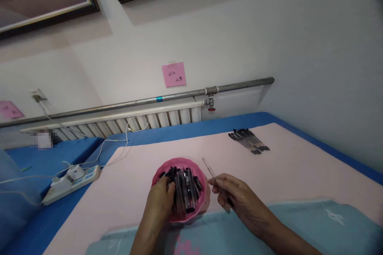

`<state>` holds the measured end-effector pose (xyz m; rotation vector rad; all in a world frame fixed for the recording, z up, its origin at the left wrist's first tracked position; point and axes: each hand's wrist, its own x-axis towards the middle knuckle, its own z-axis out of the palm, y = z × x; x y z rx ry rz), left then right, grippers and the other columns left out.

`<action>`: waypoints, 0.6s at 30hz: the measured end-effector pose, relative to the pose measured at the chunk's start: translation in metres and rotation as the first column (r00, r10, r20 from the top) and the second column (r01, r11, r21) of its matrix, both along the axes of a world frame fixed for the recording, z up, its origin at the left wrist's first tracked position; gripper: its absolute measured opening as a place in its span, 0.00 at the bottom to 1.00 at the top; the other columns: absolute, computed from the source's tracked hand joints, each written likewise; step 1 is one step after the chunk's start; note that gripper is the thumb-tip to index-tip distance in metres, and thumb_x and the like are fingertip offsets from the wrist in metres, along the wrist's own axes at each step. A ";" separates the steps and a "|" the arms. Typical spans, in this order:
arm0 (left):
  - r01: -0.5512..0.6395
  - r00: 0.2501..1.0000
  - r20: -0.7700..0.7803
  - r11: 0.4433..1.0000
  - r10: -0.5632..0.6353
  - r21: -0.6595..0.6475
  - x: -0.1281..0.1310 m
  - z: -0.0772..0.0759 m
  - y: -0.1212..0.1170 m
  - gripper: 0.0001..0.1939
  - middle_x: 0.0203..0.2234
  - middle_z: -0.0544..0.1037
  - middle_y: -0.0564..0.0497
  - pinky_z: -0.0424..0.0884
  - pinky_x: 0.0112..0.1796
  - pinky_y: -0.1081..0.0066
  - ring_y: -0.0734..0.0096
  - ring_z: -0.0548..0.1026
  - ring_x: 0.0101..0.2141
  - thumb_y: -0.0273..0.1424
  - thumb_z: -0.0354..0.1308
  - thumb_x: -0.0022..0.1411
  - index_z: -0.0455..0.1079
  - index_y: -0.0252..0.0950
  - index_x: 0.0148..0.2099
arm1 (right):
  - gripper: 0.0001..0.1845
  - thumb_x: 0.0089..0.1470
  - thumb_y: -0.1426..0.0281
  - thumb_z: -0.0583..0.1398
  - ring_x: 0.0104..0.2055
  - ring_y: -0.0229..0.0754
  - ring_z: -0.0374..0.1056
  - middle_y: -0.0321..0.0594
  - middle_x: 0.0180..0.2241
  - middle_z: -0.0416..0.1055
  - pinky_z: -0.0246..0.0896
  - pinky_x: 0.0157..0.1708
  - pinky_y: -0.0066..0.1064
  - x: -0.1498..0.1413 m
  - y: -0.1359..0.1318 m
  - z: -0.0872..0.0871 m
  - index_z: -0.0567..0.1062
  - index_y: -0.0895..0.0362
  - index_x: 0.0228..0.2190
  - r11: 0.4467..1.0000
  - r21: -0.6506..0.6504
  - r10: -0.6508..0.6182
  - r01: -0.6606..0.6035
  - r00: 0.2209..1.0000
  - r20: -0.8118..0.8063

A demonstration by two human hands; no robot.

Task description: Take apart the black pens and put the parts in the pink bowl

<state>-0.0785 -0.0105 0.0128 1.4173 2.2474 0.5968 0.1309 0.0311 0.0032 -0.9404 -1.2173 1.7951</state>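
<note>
A scalloped pink bowl [204,199] holds many loose clear pen barrels and black pen caps [185,191]. My left hand [160,201] reaches over the bowl's left side, thumb and fingers closed together among the parts. What they pinch, if anything, is hidden. Just right of the bowl, my right hand [236,197] grips a clear pen [210,167], tilted with its bare transparent end up and to the left; a dark end shows below the fingers. Farther back on the right, several capped black pens [248,141] lie side by side in a bundle.
Pink sheeting [128,183] covers the blue table [191,129]; a teal cloth [299,223] lies along the near edge. At left, a power strip [72,185] carries plugged-in adapters and white cables. Behind stand a white radiator [167,119] and a pipe [242,85].
</note>
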 end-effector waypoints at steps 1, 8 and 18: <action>0.017 0.999 -0.034 1.000 -0.017 -0.008 0.000 0.002 -0.001 0.14 0.33 0.77 0.44 0.63 0.35 0.70 0.65 0.74 0.34 0.31 0.43 0.60 0.68 0.34 0.41 | 0.14 0.44 0.59 0.60 0.19 0.31 0.58 0.35 0.25 0.67 0.46 0.18 0.26 0.000 -0.001 0.001 0.71 0.58 0.24 1.000 -0.016 -0.003 0.002 1.000 -0.013; 0.085 0.996 0.005 0.977 -0.087 0.196 0.021 0.013 -0.008 0.12 0.31 0.75 0.49 0.62 0.34 0.71 0.68 0.71 0.33 0.33 0.45 0.59 0.69 0.37 0.34 | 0.11 0.42 0.62 0.63 0.19 0.31 0.51 0.28 0.16 0.56 0.44 0.19 0.25 -0.002 -0.003 0.007 0.70 0.57 0.22 0.994 -0.078 -0.079 0.074 0.995 -0.064; 0.315 0.894 0.244 0.913 -0.377 0.258 0.074 -0.001 -0.015 0.11 0.19 0.66 0.56 0.53 0.24 0.76 0.77 0.61 0.22 0.36 0.49 0.57 0.60 0.36 0.25 | 0.13 0.47 0.62 0.59 0.16 0.30 0.53 0.27 0.15 0.58 0.45 0.17 0.24 -0.004 -0.009 -0.002 0.64 0.56 0.21 0.998 0.036 -0.048 0.047 0.999 0.020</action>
